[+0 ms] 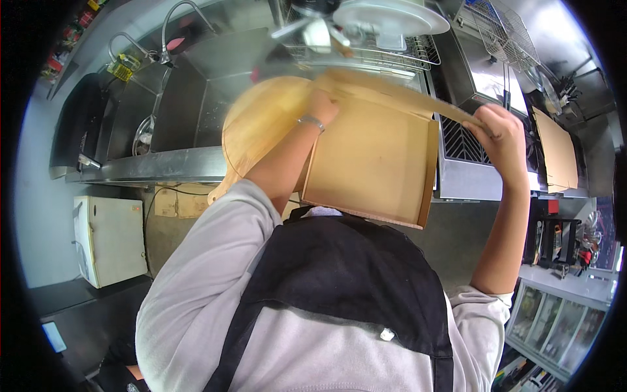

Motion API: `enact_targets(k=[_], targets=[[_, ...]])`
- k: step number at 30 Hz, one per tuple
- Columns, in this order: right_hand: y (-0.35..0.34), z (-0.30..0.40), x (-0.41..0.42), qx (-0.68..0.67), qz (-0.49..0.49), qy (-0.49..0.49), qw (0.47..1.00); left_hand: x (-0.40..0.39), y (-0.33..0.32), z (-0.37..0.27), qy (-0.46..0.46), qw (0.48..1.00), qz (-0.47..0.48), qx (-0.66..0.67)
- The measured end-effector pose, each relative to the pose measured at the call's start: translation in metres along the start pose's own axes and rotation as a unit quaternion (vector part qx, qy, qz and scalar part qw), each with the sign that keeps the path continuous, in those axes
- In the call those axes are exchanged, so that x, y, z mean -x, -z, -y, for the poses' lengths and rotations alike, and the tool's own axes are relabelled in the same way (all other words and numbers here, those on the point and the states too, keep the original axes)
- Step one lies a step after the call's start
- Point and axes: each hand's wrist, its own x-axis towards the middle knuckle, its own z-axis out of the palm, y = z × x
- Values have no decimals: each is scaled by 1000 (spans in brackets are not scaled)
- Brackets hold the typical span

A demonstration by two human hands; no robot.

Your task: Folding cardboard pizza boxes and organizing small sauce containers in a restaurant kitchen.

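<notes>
A shallow cardboard box (370,161), like a pizza box, sits open in front of my black apron, with its bare inside facing up. My right hand (497,130) pinches the right end of its raised lid (416,95), which I see nearly edge-on. At the box's far left corner, the fingers of my left hand (322,109) are curled on the cardboard; motion blur hides the exact grip. A round wooden board (267,117) with a short handle lies left of the box, partly behind my left forearm.
Steel sinks (215,98) with curved taps are at the left. A wire dish rack (362,54) holding a large pale plate (392,17) stands beyond the box. Right of it are a stove grate (463,139) and a flat cardboard piece (556,149). Part of another person (122,367) shows at lower left.
</notes>
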Motion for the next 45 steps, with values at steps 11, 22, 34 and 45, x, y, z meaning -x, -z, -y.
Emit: enact_targets(k=[11,22,34,45], targets=[[-3,-5,12,-10,-2,15,1000,-4,-1,13,-73,989,-122,42],[-1,-5,-12,-7,17,-13,1000,-37,-13,18,44,995,-90,-24],[0,-7,0,-46,25,53,997,-44,-19,29,-157,981,-110,43],[6,-7,-6,-29,6,-21,999,-37,-21,28,24,987,-114,113]])
